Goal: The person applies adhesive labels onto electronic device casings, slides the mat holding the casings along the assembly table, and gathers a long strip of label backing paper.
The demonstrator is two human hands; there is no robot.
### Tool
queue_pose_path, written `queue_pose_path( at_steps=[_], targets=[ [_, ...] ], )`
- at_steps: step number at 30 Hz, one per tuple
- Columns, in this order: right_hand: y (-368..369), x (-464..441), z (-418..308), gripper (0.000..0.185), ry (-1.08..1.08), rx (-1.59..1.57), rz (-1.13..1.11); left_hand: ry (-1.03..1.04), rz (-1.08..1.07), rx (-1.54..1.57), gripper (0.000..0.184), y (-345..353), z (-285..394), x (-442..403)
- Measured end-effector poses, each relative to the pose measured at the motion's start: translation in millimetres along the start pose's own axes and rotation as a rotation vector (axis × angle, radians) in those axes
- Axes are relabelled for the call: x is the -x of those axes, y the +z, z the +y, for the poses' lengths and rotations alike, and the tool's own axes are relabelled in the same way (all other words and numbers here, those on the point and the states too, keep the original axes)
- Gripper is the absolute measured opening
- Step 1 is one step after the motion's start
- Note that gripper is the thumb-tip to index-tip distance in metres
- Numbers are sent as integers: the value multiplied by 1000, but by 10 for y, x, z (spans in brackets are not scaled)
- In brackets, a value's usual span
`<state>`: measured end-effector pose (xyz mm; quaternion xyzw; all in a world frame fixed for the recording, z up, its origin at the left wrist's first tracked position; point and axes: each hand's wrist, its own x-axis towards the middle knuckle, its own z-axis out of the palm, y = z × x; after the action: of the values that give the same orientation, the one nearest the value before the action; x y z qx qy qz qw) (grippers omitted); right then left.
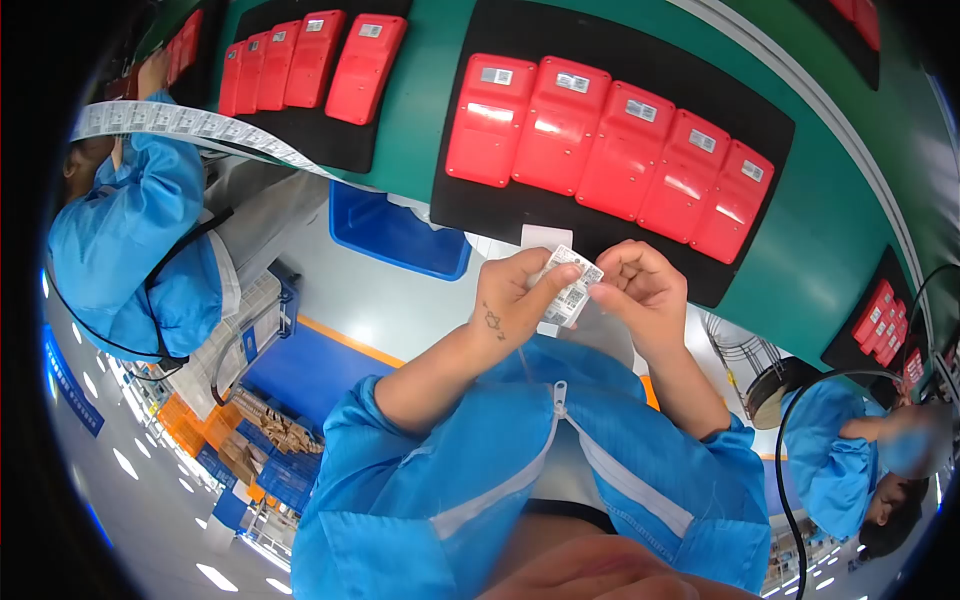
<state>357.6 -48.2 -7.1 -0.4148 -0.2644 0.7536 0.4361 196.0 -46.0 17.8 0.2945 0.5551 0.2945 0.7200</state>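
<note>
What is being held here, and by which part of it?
The left grip holds a white label sheet by its left side, thumb on top. The right grip is at its right edge; whether it pinches cannot be told.

Red cases on a green table

The long green table (425, 110) has black mats on it. On the big middle mat (620, 45), five red cases (625, 150) lie side by side in a row. Each one has a small sticker near its top end. The left mat (352, 142) has more red cases (364, 80) with stickers. The right mat (843, 345) has small red things (880, 322) close together.
</note>
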Motion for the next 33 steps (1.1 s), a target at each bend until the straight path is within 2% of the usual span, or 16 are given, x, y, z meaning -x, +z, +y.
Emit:
queue_pose_path(
  at_steps=[4,5,7,8,9,12,13,14,16,17,20,23,26,33],
  targets=[
    [-123,74,-64,11,-10,9,82,-71,-56,-35,18,145,-43,-91],
    [-163,78,-82,11,-23,18,104,-37,-54,-20,18,227,-42,-120],
    [-283,91,-115,9,-144,167,171,30,-45,10,19,399,-32,-144],
    [-354,104,-117,8,-220,254,203,41,-139,-23,20,361,-139,-147],
    [-426,114,-125,8,-294,339,233,-28,-168,-59,19,384,-137,-159],
    [-793,95,-290,5,-446,412,560,-214,-206,-114,16,460,-157,-198],
    [-882,36,-456,2,-405,344,674,-133,-230,-149,15,456,-208,-222],
    [-1039,-23,-527,4,-329,426,727,-51,-254,-184,15,441,-276,-249],
    [-1218,-80,-540,7,-235,403,622,63,-275,-243,12,475,-312,-304],
    [-1271,-91,-536,8,-190,392,568,28,-247,-205,12,519,-302,-322],
    [-1279,-115,-520,9,-157,438,577,-100,-205,-99,14,620,-213,-363],
    [-1255,-147,-541,9,-146,485,591,-24,-227,-76,13,602,-286,-374],
    [-1233,-157,-558,9,-148,542,594,-73,-234,45,9,587,-305,-387],
    [-1261,-151,-564,10,-134,556,579,-73,-232,38,12,560,-346,-419]
  ],
)
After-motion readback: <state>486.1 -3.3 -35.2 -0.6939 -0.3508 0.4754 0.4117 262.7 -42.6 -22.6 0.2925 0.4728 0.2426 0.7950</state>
